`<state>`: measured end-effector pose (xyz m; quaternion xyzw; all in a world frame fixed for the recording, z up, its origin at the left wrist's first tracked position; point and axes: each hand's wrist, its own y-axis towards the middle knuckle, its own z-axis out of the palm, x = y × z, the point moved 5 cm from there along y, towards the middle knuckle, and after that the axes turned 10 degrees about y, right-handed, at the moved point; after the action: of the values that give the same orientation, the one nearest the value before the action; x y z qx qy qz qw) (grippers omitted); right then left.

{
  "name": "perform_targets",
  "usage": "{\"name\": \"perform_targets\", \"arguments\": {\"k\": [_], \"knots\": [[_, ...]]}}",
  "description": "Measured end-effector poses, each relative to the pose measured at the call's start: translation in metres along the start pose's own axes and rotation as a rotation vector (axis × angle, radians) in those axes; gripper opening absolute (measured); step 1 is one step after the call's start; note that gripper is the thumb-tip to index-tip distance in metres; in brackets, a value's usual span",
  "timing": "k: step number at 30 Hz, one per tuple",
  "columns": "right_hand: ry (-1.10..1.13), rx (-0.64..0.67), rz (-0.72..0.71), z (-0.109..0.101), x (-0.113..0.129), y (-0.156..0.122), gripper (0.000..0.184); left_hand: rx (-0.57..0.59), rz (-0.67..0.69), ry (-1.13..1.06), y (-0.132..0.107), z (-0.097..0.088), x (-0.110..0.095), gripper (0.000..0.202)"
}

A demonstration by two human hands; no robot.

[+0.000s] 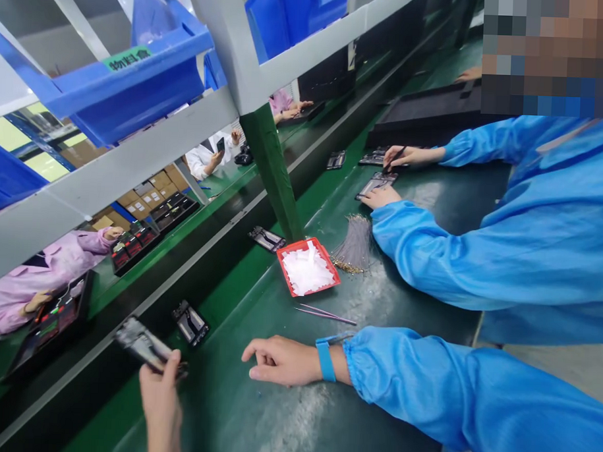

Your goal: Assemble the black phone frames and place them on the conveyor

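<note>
My left hand [161, 396] comes up from the bottom edge and is closed on a dark flat phone part [142, 344], held tilted over the belt's near edge. My right hand [279, 360] lies palm down on the dark green mat, fingers loosely bent with nothing in them. A blue wrist strap [325, 360] and a blue sleeve follow it. A second phone part [190, 323] lies on the belt just left of my right hand. Thin tweezers [325, 313] lie on the mat a little beyond my right wrist.
A red tray [286, 276] of white bits and a bundle of thin wires [354, 244] sit further up the mat. A co-worker in blue [529, 227] bends over a part [377, 184]. A green post [273, 179], blue bins [133, 82] and people in pink [42, 276] stand beyond the belt.
</note>
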<state>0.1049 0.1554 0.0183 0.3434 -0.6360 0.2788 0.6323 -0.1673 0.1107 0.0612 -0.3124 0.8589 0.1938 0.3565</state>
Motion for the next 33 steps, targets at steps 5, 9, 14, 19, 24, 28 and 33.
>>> {"name": "perform_targets", "arguments": {"k": [5,9,14,19,24,28,33], "knots": [[-0.166,-0.241,-0.056,-0.011,0.002,-0.003,0.020,0.385,-0.186,-0.588,-0.102,0.094,-0.031,0.054],[-0.225,-0.406,-0.053,-0.024,-0.001,-0.003,0.019,0.262,0.033,-0.379,-0.113,0.093,-0.025,0.047],[-0.373,-0.521,-0.208,-0.036,0.003,-0.004,0.024,0.326,0.234,-0.154,-0.102,0.091,-0.005,0.039],[-0.558,-0.158,-0.376,-0.017,0.001,-0.002,0.009,0.314,0.218,-0.212,-0.101,0.098,-0.001,0.047],[-0.664,-0.018,-0.345,-0.006,-0.006,-0.002,0.018,0.305,0.127,-0.397,-0.089,0.099,-0.001,0.054],[-0.672,-0.131,-0.350,-0.009,-0.002,-0.001,0.022,0.363,0.168,-0.430,-0.089,0.102,-0.005,0.054],[-0.729,-0.141,-0.398,-0.008,0.001,0.000,0.003,0.349,0.225,-0.382,-0.091,0.102,-0.004,0.053]]}}
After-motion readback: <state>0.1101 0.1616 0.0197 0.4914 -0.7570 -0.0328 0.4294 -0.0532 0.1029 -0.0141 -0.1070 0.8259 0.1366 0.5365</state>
